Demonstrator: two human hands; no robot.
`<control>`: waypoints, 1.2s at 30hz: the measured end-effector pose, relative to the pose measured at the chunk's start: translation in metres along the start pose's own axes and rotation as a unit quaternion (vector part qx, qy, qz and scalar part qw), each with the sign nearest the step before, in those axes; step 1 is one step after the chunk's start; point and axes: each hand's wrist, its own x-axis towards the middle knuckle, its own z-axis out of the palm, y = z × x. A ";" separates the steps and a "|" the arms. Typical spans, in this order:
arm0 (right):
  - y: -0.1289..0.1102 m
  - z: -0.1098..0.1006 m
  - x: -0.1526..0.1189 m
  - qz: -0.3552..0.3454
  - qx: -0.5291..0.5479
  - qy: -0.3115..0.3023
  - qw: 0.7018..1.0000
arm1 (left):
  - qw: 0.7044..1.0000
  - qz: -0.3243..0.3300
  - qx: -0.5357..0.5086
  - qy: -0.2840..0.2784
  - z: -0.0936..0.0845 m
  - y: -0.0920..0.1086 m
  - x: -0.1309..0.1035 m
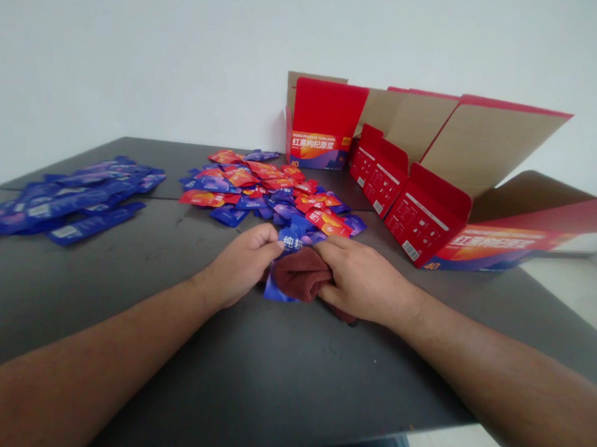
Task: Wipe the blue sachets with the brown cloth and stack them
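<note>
Head view. Sachet (290,240): glossy blue foil, flat, white print, lying on matte dark worktop (236,373) between both hands. Left hand (243,263): palm down, thumb and fingers pressed together, grip pinching sachet's left edge. Right hand (364,280): fingers curled, grip closed on cloth (301,277), maroon, soft, bunched, laid over sachet's lower half. Just beyond grip: loose pile (271,188) of shiny red and blue sachets. Far left of grip: row of blue sachets (72,199). Right of grip: open red cardboard boxes (418,210), flaps up.
</note>
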 end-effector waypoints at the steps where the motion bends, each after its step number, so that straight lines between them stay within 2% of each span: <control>1: 0.000 0.000 0.000 -0.009 0.003 -0.007 1.000 | 1.000 0.002 0.003 0.002 0.000 0.000 0.000; 5: -0.001 -0.001 0.000 -0.038 0.008 -0.022 0.999 | 1.000 0.000 0.005 0.001 0.000 0.000 0.001; 10: 0.000 -0.002 0.001 0.004 0.001 0.005 1.000 | 1.000 -0.001 -0.003 -0.004 0.001 0.002 0.000; 15: -0.001 -0.002 0.000 -0.042 0.011 -0.027 0.999 | 1.000 -0.006 0.008 -0.010 0.000 0.003 -0.001; 20: 0.001 -0.003 0.000 -0.007 0.005 0.004 1.000 | 1.000 0.002 0.008 -0.004 0.000 0.002 -0.001; 25: 0.000 -0.004 0.000 -0.049 0.009 -0.028 0.998 | 1.000 -0.001 0.017 0.007 0.000 0.002 0.000; 31: 0.001 -0.002 0.000 -0.007 -0.004 0.000 1.000 | 1.000 -0.001 0.014 0.003 0.000 0.002 -0.001; 36: 0.000 -0.004 0.001 -0.052 0.006 -0.031 0.998 | 1.000 0.000 0.024 -0.004 -0.001 0.002 -0.001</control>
